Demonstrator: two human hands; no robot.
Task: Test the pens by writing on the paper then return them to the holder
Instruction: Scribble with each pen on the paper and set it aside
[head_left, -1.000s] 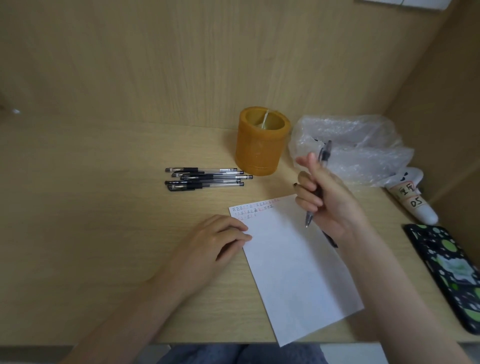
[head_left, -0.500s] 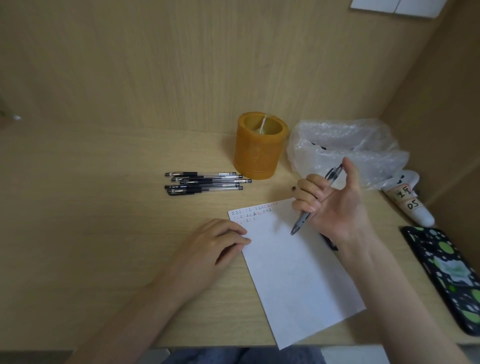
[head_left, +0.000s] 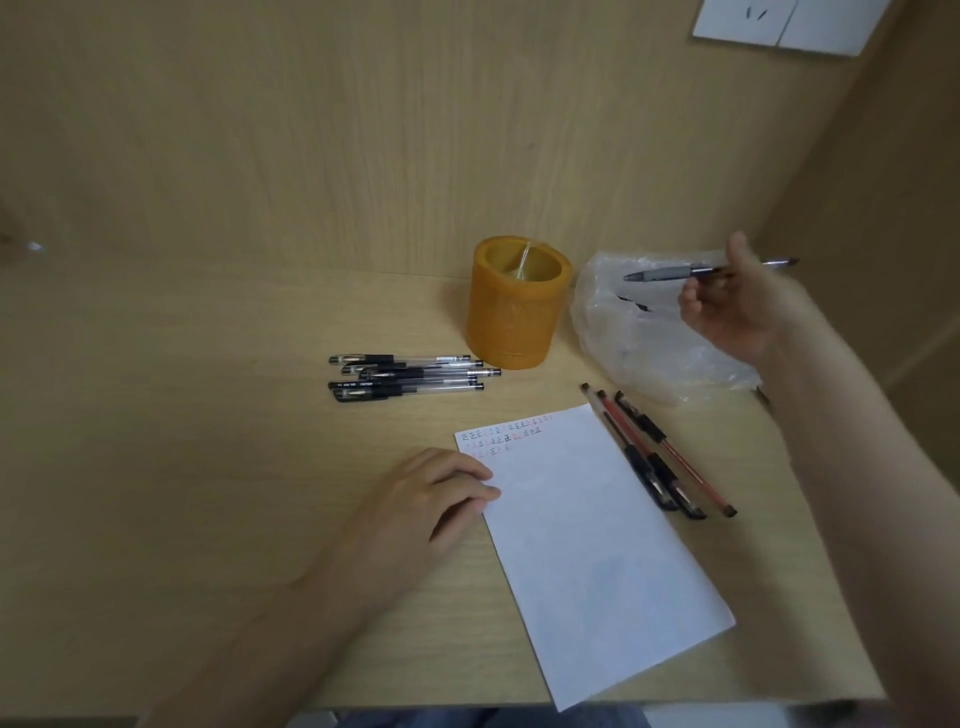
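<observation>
A white sheet of paper lies on the wooden desk, with small red and black marks along its top edge. My left hand rests flat on the paper's left edge. Raised above the plastic bag, my right hand is shut on a grey pen held level, tip toward the orange holder. The holder stands behind the paper. Several black pens lie in a bundle to its left. Three pens, red and black, lie along the paper's right edge.
A crumpled clear plastic bag sits right of the holder, under my right hand. Wooden walls close the desk at the back and right. A white wall socket is at top right. The desk's front edge runs just below the paper.
My right hand lifted the grey pen off the paper, up and to the right, and turned it level. The three pens beside the paper are now uncovered. My left hand stayed put.
</observation>
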